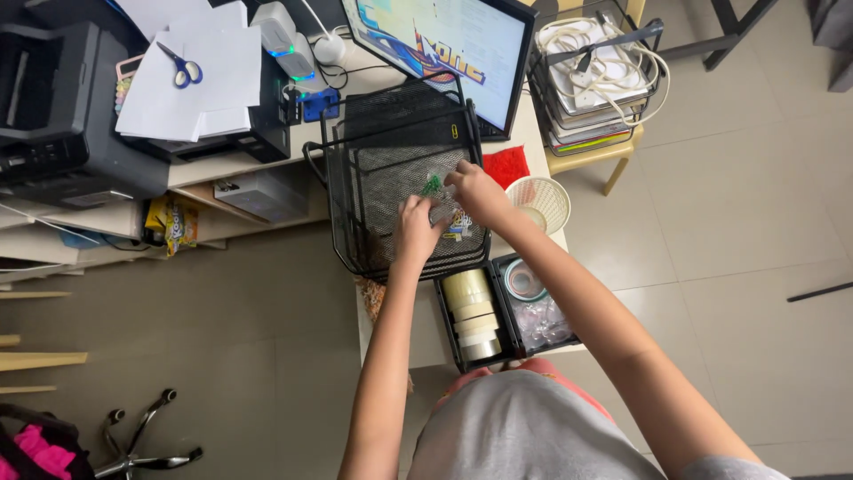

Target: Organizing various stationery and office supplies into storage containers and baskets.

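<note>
Both hands are working inside the black mesh tray [355, 191] standing on the bench, just ahead of the open drawer [444, 307] of tape rolls [471, 311]. The left hand [416, 233] is curling closed around a small clear packet [449, 218]; the right hand [475, 188] is pinching its upper end by a green bit [432, 185]. The crinkly film probably calls for a light, steady two-handed grip, lifting clear of the tray's wire rim.
</note>
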